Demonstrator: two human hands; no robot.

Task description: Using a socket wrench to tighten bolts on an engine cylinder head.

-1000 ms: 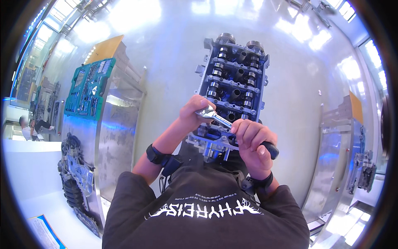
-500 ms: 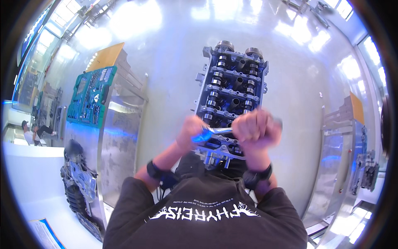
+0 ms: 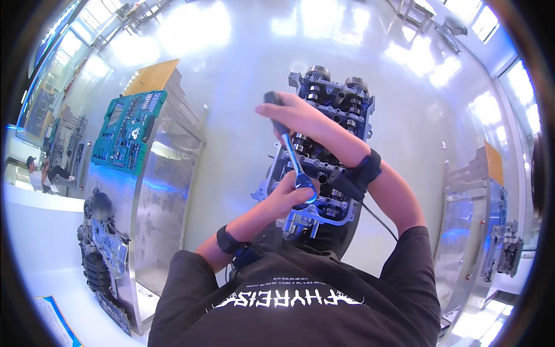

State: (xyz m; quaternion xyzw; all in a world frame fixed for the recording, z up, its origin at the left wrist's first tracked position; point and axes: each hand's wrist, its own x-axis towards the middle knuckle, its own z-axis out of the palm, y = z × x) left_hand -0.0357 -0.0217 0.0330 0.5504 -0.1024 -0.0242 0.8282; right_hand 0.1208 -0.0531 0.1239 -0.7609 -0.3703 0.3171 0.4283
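A grey engine cylinder head (image 3: 342,99) with camshafts stands on a stand in front of me. A ratchet wrench (image 3: 291,153) with a black grip sits on its near end, handle pointing away and to the left. My right hand (image 3: 296,117) is closed around the grip, its forearm reaching across the engine from the right. My left hand (image 3: 293,195) presses on the wrench's head and covers the socket. Both wrists wear black bands.
A metal cart (image 3: 167,173) at the left carries a green tray of sockets and tools (image 3: 126,130). A dark engine part (image 3: 103,254) stands by the cart's near side. Another metal cart (image 3: 477,202) stands at the right. A person (image 3: 46,171) sits far left.
My right hand has swung the wrench handle from the near right, across the right side, to the far left. My left hand stayed on the wrench's head.
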